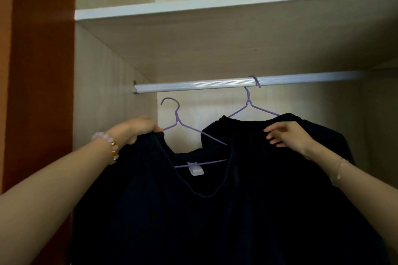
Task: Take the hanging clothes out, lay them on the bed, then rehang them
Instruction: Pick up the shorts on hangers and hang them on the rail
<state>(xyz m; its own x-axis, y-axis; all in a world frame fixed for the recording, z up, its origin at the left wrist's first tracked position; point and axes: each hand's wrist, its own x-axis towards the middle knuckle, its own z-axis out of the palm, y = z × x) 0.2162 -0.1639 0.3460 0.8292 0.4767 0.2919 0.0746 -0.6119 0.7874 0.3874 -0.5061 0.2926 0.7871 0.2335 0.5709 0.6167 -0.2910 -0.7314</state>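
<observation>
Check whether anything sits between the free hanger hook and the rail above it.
Nothing visible does. The free hook sits just below a bare stretch of rail. The second hanger hooks on farther right, clear of that path. The left hand grips the dark garment at its shoulder.

The front dark garment (pixel 215 221) runs off the bottom edge, so its hem and sleeves go unseen, and it swallows both shoulder ends of its purple hanger (pixel 178 122). The rear dark garment (pixel 243 131) is largely covered by it and by the right grip (pixel 286 135); whether that grip touches the cloth cannot be told. The left grip (pixel 140 128) has its fingers (pixel 150 127) partly buried in the fabric fold. The white neck label (pixel 196 170) is too small to read. The rail (pixel 193 86) fades into blur and shadow at its right end. Both forearms are cut by the frame.
</observation>
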